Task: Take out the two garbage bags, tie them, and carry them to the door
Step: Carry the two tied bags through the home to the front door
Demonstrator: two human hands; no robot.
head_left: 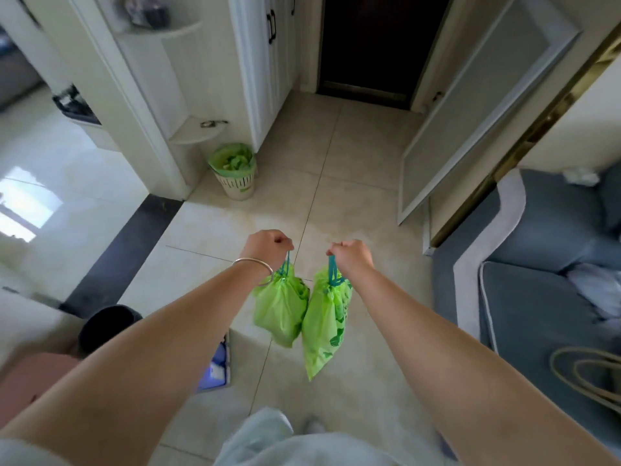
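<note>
Two tied green garbage bags hang in front of me over the tiled floor. My left hand [267,245], a silver bangle on its wrist, is closed on the teal drawstring of the left garbage bag [280,309]. My right hand [353,255] grips the teal drawstring of the right garbage bag [324,326], which hangs lower and longer. The two bags touch side by side. The dark door [376,45] stands straight ahead at the far end of the hallway.
A white bin with a green liner [233,171] stands on the left by a white cabinet [265,72]. An open white door panel [470,109] leans on the right. A blue sofa [544,264] lies at right, a black bin [107,326] at lower left.
</note>
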